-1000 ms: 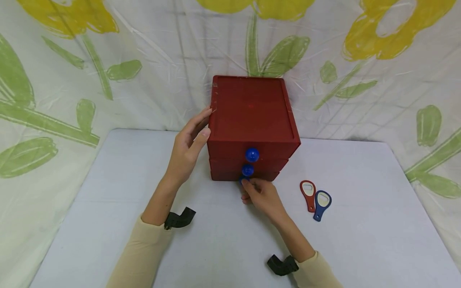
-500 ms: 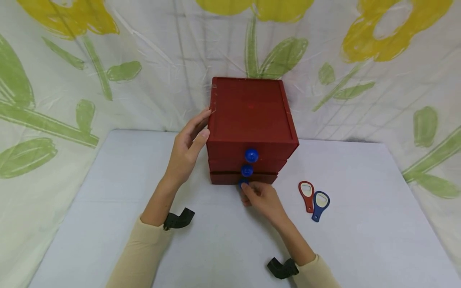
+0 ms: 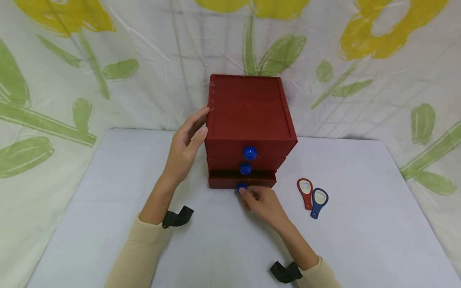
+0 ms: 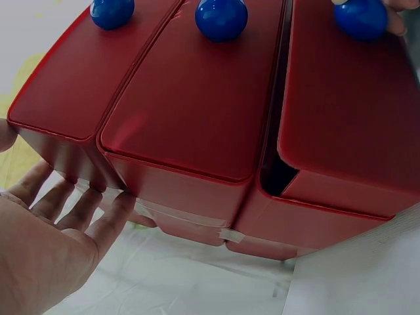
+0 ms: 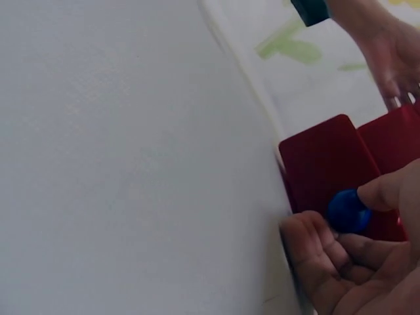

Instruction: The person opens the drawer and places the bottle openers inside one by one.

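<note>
Saw at the back a white cloth (image 3: 158,52) with three yellow flowers (image 3: 354,42), all cut off by the top edge. Found before it one white table (image 3: 363,236), cropped at the near side. Saw on it, at the far middle, one red cabinet (image 3: 248,108) of three stacked drawers, with the lowest drawer (image 3: 223,183) partly out and too dark within to make out. Noticed two pale sleeves (image 3: 140,256), both cut off at the bottom, and two black wrist devices (image 3: 178,217). Saw the left hand (image 3: 183,148) with fingers extended and loose, touching the cabinet's left side. Found the right hand (image 3: 264,204) pinching the lowest knob (image 5: 348,213) between thumb and finger, with the other fingers partly hidden in the head view. Counted two bottle openers, one red (image 3: 306,194), one blue (image 3: 319,203), lying side by side to the right of the cabinet. Counted three blue knobs (image 3: 250,153), one per drawer, with the lowest partly covered by the thumb.
</note>
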A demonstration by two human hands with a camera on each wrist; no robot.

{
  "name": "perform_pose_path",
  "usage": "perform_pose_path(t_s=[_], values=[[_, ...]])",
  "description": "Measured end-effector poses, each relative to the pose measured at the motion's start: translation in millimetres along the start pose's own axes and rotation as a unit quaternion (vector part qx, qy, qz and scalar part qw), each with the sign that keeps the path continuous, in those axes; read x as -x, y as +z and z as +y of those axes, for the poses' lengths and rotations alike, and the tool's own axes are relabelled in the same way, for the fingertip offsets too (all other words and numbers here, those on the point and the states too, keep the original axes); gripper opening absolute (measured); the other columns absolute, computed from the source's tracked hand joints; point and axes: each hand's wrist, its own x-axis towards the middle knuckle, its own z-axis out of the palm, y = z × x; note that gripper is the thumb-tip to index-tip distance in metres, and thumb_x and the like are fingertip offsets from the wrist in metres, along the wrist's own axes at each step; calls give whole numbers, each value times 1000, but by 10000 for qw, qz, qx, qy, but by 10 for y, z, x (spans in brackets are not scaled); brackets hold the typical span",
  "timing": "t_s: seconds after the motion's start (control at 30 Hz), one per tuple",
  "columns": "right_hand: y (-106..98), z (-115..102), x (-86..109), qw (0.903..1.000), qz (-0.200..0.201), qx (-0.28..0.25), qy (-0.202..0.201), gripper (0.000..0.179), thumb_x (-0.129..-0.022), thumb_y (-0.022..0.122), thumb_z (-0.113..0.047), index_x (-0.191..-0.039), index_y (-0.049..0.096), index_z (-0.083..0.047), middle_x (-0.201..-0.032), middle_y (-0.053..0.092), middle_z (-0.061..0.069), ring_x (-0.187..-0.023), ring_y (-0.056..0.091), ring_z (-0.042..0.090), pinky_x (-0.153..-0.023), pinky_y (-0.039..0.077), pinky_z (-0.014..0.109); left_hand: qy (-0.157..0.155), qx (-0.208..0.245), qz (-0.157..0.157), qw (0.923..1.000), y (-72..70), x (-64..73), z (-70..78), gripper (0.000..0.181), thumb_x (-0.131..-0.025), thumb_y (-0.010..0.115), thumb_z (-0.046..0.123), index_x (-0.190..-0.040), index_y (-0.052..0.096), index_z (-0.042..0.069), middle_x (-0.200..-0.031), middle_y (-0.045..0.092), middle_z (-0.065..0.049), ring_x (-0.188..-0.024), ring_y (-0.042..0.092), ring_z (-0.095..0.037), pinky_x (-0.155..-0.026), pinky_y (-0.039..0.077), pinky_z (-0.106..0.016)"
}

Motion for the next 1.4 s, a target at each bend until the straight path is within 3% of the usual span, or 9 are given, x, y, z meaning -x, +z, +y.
perform_pose_path(t_s=[0.27, 0.57, 0.77, 1.0, 1.4], values=[[-2, 9, 150, 9996, -144, 189, -135, 34, -106, 62, -33, -77, 67, -15, -65, 59, -6, -62, 54, 6, -56, 40, 20, -7, 31, -47, 10000, 3, -11, 2, 51, -109, 49, 17, -160, 47, 15, -166, 47, 8, -153, 45, -12, -127, 39, -31], [31, -27, 338, 9991, -242, 217, 289, 34, -104, 66, -37, -77, 68, -16, -65, 58, -6, -63, 53, 7, -56, 41, 19, -9, 44, -49, 10000, -1, -4, 8, 50, -109, 48, 18, -159, 48, 15, -166, 47, 9, -153, 45, -10, -127, 40, -30], [40, -40, 438, 9989, -304, 122, 339, 35, -104, 66, -37, -78, 68, -15, -65, 58, -6, -61, 52, 5, -53, 40, 19, -35, 68, -45, 10000, -6, 5, 14, 50, -109, 48, 18, -159, 48, 15, -166, 46, 9, -152, 45, -10, -125, 41, -28], [68, -17, 533, 9961, -431, 201, 745, 32, -105, 65, -39, -81, 70, -19, -67, 61, -7, -63, 55, 6, -56, 45, 19, -13, 82, -58, 9999, -10, 3, -6, 50, -109, 48, 18, -159, 48, 16, -166, 46, 9, -153, 45, -10, -125, 41, -27], [97, -50, 687, 9960, -465, 327, 690, 36, -103, 68, -38, -73, 62, -20, -62, 51, -10, -61, 48, 2, -55, 38, 17, -3, 113, -61, 9999, -10, 3, -14, 50, -109, 48, 17, -159, 48, 15, -166, 47, 9, -153, 46, -11, -125, 41, -25]])
